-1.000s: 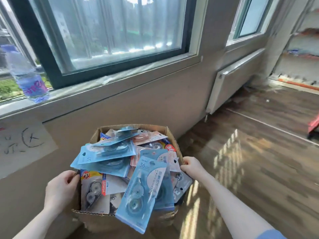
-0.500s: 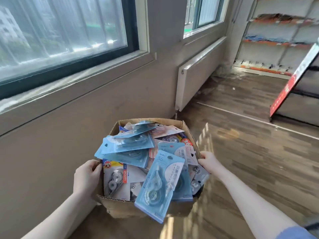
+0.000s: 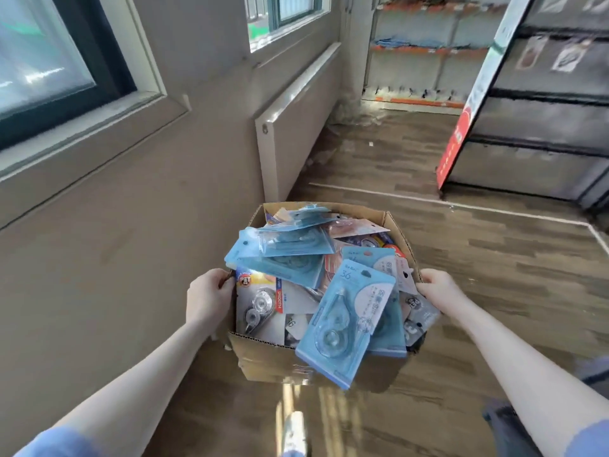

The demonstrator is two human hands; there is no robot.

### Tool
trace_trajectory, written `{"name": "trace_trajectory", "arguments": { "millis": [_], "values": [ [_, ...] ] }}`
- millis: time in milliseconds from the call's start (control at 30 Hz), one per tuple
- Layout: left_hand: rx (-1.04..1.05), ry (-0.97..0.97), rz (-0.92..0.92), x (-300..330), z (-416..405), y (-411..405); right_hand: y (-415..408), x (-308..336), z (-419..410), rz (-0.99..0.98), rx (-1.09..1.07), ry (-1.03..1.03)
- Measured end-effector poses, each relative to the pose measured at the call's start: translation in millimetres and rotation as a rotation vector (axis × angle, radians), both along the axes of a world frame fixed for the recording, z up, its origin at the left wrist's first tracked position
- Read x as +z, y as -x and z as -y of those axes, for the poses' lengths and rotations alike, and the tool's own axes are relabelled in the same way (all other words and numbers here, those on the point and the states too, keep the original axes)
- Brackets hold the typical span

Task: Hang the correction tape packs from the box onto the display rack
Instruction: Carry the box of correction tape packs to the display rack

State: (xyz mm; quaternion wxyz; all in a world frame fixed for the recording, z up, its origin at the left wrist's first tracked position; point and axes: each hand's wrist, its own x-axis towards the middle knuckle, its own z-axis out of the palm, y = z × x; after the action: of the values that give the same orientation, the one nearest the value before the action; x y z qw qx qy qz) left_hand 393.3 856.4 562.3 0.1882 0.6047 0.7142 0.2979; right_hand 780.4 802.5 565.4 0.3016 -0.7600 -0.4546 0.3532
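Observation:
A brown cardboard box (image 3: pixel 270 361) is held off the floor in front of me, heaped with several correction tape packs. Most packs are light blue; one big blue pack (image 3: pixel 346 324) leans over the front rim. My left hand (image 3: pixel 209 296) grips the box's left rim. My right hand (image 3: pixel 440 288) grips its right rim. At the upper right stands a dark display rack (image 3: pixel 540 103) with a few packs hanging near its top.
A grey wall with windows runs along the left, with a white radiator (image 3: pixel 293 120) below the far window. Shelving (image 3: pixel 425 54) stands at the back. A red and white side panel (image 3: pixel 474 103) edges the rack. Wood floor lies ahead and to the right.
My view has swung right, away from the window and the water bottle, and the display rack has come into sight. Both hands keep the same grip on the box.

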Motion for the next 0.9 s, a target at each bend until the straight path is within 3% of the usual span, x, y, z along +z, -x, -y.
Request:
{"name": "trace_trajectory", "arguments": {
  "millis": [267,500,900],
  "values": [
    [-0.183,-0.013,0.007,-0.8,-163.7,-90.5,-70.3,-2.1,-82.9,0.033,-0.194,-0.010],
    [-0.313,-0.034,0.015,8.5,-259.7,-199.0,-160.4,-5.8,-136.2,0.075,-0.346,-0.013],
    [-0.414,-0.006,-0.055,-22.8,-395.3,-462.2,-411.5,-38.0,-251.2,0.010,-0.418,0.098]
  ]
}}
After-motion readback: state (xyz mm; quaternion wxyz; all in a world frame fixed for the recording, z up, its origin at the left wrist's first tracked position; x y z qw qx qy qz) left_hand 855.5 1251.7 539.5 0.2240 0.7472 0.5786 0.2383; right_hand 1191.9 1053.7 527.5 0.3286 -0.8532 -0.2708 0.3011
